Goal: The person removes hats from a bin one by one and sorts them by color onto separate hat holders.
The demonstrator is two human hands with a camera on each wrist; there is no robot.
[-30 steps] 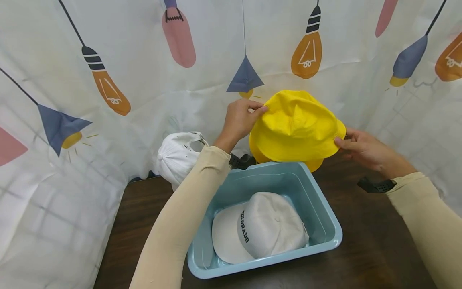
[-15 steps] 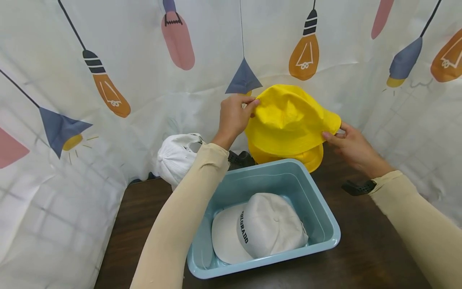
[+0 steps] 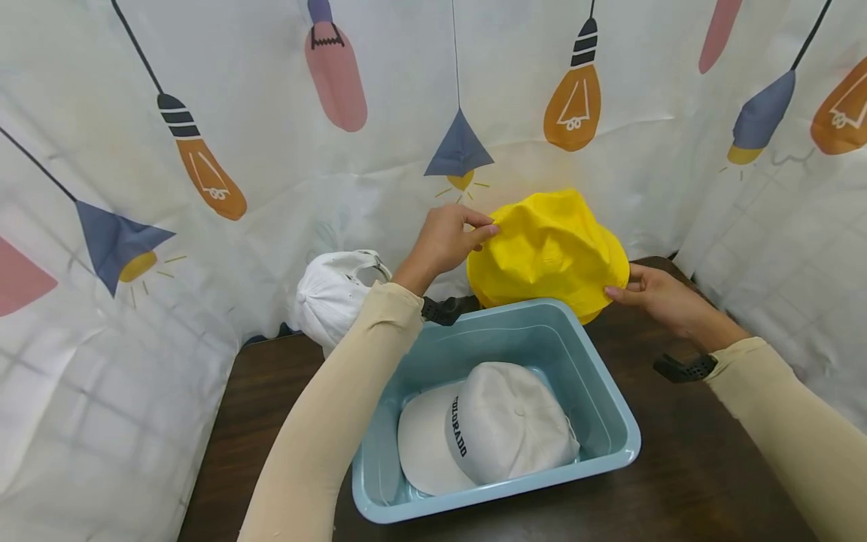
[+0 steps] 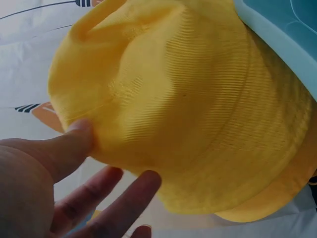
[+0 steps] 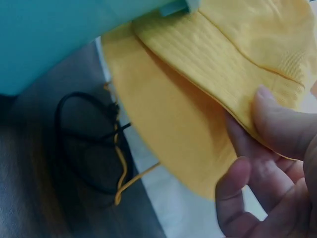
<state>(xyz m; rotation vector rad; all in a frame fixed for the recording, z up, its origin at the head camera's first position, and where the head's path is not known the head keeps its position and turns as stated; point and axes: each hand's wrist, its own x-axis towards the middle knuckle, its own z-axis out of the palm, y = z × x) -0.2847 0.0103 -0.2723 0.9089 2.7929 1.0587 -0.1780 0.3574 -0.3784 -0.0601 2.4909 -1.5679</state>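
A yellow bucket hat point(image 3: 549, 245) is held between both hands behind the tub, its brim close to the far rim. My left hand point(image 3: 448, 239) pinches its upper left edge; in the left wrist view the thumb point(image 4: 79, 134) lies on the cloth. On the other side my right hand point(image 3: 667, 299) pinches the brim, with the thumb point(image 5: 272, 114) on top and a finger underneath. Below that brim shows a second, deeper yellow piece of fabric point(image 5: 168, 124), with a thin yellow cord and a black cord loop point(image 5: 62, 134) beside it.
The light blue tub point(image 3: 619, 406) stands on the dark wooden table point(image 3: 677, 467), holding a white cap point(image 3: 515, 421) lettered COLORADO. Another white cap point(image 3: 332, 293) sits behind my left forearm. A white curtain point(image 3: 379, 181) printed with lamps hangs along the back and sides.
The yellow bucket hat rose slightly leftward, then came down over the deeper yellow piece, which it now mostly covers in the head view. Both hands moved with it, keeping their hold.
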